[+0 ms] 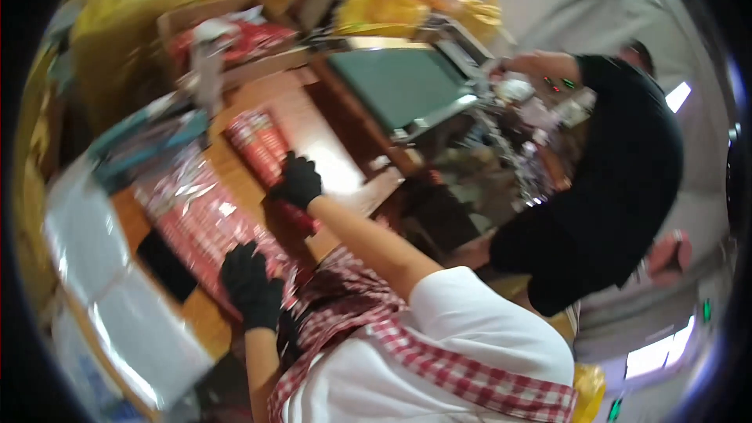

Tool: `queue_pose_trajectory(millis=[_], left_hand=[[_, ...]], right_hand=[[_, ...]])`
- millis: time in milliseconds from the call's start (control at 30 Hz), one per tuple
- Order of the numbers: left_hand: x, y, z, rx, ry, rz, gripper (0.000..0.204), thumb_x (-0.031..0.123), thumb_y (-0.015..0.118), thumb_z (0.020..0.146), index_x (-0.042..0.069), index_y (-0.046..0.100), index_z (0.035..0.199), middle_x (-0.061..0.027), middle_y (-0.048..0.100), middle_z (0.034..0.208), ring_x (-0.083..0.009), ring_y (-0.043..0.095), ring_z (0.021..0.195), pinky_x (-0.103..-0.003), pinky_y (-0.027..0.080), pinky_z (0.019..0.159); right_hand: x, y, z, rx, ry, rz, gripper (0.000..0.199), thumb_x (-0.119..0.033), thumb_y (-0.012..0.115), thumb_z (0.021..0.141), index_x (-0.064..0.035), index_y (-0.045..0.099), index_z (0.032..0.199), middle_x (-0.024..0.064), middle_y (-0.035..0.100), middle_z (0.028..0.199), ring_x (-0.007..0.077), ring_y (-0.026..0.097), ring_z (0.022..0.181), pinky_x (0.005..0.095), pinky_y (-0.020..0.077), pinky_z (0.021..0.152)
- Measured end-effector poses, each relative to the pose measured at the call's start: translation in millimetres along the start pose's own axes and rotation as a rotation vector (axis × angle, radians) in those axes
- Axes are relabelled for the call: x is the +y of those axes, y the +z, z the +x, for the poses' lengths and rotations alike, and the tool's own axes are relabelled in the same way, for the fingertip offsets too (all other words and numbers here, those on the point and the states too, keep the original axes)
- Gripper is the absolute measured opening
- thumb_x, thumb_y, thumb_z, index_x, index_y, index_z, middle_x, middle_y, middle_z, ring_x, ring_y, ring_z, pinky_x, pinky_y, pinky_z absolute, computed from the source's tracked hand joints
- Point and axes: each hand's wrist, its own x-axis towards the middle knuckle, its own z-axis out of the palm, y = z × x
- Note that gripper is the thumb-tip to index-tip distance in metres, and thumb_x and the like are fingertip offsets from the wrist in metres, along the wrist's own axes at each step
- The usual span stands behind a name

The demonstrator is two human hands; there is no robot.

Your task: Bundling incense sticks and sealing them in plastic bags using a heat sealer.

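Observation:
Both my hands wear black gloves. My left hand (254, 286) rests on the lower end of a long red package in shiny clear plastic (192, 215), its fingers stretched out over the wrap. Farther right, my right hand (298, 180) has its fingers curled over the edge of a narrow stack of red printed packets (258, 141). The stack lies on the wooden table (223, 180), roughly alongside the wrapped package. My palm hides the middle of the stack, and its dark red lower end shows below the hand. Some blur softens the finger outlines.
Clear plastic sleeves (141, 337) lie at the left, near a teal tray (149, 137). An open carton (235, 39) of red packets stands at the back. A green-topped machine (399, 82) is beyond the table. On the right, a person in black (619, 180) reaches toward machinery.

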Motion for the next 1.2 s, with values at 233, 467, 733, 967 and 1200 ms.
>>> queue_pose_trajectory(millis=[233, 467, 733, 967, 1200], left_hand=[[26, -22, 31, -0.045, 0.05, -0.055, 0.045, 0.018, 0.08, 0.063, 0.004, 0.059, 0.101, -0.0123, 0.057, 0.127, -0.0343, 0.047, 0.123, -0.049, 0.033, 0.107], [60, -25, 50, -0.201, -0.188, -0.495, 0.026, 0.018, 0.065, 0.089, 0.002, 0.062, 0.108, -0.0135, 0.065, 0.102, -0.0293, 0.061, 0.097, -0.038, 0.047, 0.086], [79, 50, 43, -0.494, -0.763, -1.21, 0.047, 0.023, 0.07, 0.088, -0.002, 0.052, 0.124, -0.0152, 0.057, 0.119, -0.0262, 0.054, 0.108, -0.038, 0.04, 0.098], [111, 23, 149, -0.137, -0.614, -1.657, 0.1, 0.046, 0.084, 0.069, 0.001, 0.034, 0.143, -0.0147, 0.049, 0.137, -0.0299, 0.051, 0.123, -0.045, 0.042, 0.104], [-72, 75, 100, 0.052, -0.113, -1.389, 0.091, 0.034, 0.086, 0.067, -0.003, 0.038, 0.135, -0.0176, 0.054, 0.125, -0.0276, 0.057, 0.11, -0.041, 0.047, 0.095]], right_hand=[[91, -25, -55, 0.059, -0.061, -0.048, 0.098, -0.033, 0.088, 0.057, -0.0059, 0.034, 0.135, 0.0224, 0.057, 0.109, 0.042, 0.056, 0.102, 0.0485, 0.0517, 0.08], [101, -49, -167, 0.035, -0.176, 0.069, 0.103, -0.025, 0.084, 0.059, 0.005, 0.03, 0.142, 0.0249, 0.053, 0.111, 0.0429, 0.053, 0.104, 0.0488, 0.0459, 0.086], [114, -49, -159, -0.227, 0.078, 0.463, 0.067, -0.028, 0.079, 0.07, -0.0054, 0.041, 0.121, 0.0224, 0.059, 0.105, 0.0446, 0.06, 0.098, 0.0482, 0.0495, 0.076], [84, -89, -120, -0.12, -0.251, 0.891, 0.071, -0.022, 0.077, 0.077, -0.0044, 0.041, 0.136, 0.0169, 0.06, 0.12, 0.0335, 0.061, 0.109, 0.0379, 0.0484, 0.092], [93, -73, -67, 0.059, -0.375, 1.028, 0.102, -0.031, 0.084, 0.066, -0.0043, 0.03, 0.148, 0.0176, 0.05, 0.131, 0.0351, 0.049, 0.125, 0.041, 0.0407, 0.102]])
